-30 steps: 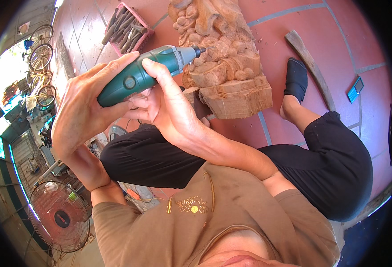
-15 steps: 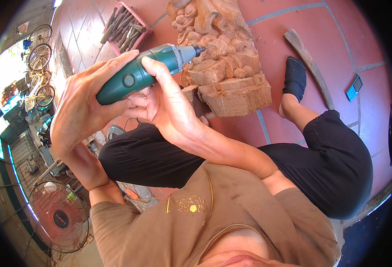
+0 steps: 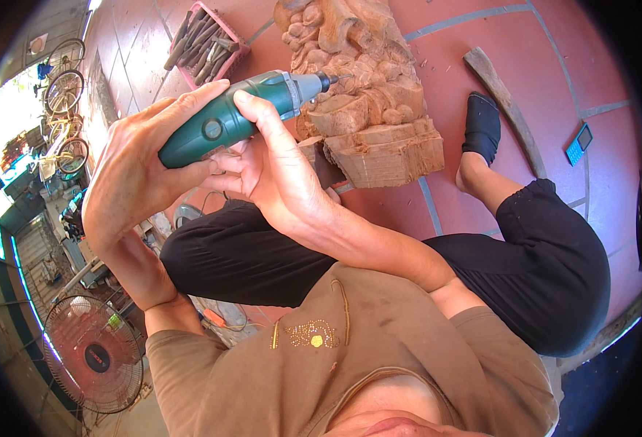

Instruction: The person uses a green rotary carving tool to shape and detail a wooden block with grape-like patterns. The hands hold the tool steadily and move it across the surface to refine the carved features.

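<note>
Both hands hold a green rotary tool (image 3: pixel 222 125) with a grey nose, tilted up to the right. My left hand (image 3: pixel 128 164) wraps its rear end. My right hand (image 3: pixel 281 164) grips the underside near the front, its thumb along the green body. A thin bit (image 3: pixel 343 76) sticks out of the dark collet and overlaps the carved wood block (image 3: pixel 390 149); whether it touches the wood I cannot tell. The block is brown, with rounded relief carving on top and a rough, uncut near end.
A pink basket (image 3: pixel 241 54) full of wooden-handled tools stands at the far left. On the red tiles right of the block lie a wooden stick (image 3: pixel 506 105) and a blue phone (image 3: pixel 578 143). A fan (image 3: pixel 93 357) stands at the near left; bicycles (image 3: pixel 64 93) are beyond it.
Hands and rotary tool stay almost still. The near end of the carved wood block has shifted very slightly.
</note>
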